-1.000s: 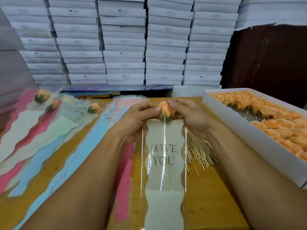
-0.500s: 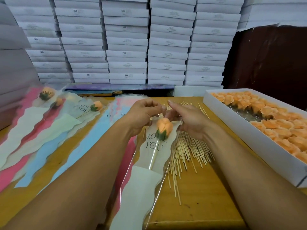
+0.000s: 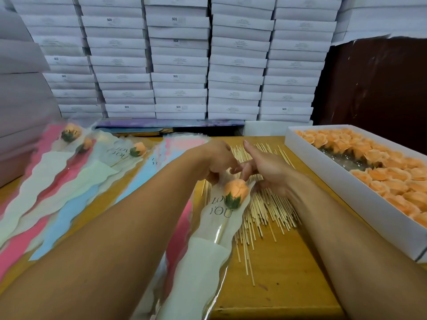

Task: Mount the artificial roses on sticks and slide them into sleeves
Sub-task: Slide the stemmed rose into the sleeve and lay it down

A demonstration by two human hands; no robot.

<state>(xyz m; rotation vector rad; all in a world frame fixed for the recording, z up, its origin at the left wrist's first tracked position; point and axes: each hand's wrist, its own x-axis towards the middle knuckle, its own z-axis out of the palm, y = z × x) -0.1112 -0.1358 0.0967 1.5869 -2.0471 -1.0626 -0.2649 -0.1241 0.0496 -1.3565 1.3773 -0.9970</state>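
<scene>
**Two hands at the top of a rose's sleeve**

Two bare hands meet above a peach artificial rose with a green calyx (image 3: pixel 236 192), mounted on a thin wooden stick (image 3: pixel 222 230) and lying inside a clear plastic sleeve with a cream paper liner printed "LOVE YOU" (image 3: pixel 208 255). The sleeve lies slanted across the front of the yellow wooden worktop (image 3: pixel 284 280), its lower end overhanging the near edge. The left hand (image 3: pixel 216 160) has its fingers curled at the sleeve's top edge, just beyond the rose; motion blur makes it unclear whether they actually pinch the plastic. The right hand (image 3: pixel 265 168) is relaxed, its fingers loosely extended toward the same edge, fingertips close to the left hand's.

Beneath and beside the sleeve lies a loose heap of bare wooden sticks (image 3: pixel 263 211). To the right stands a long white cardboard box (image 3: pixel 346 192) filled with rows of peach rose heads (image 3: pixel 381 172). On the left side of the worktop, empty sleeves with pink, blue and cream liners (image 3: pixel 57 204) are fanned out, and three finished roses in sleeves (image 3: pixel 138 149) rest on them. Stacks of flat white cartons (image 3: pixel 180 65) fill the background.
</scene>
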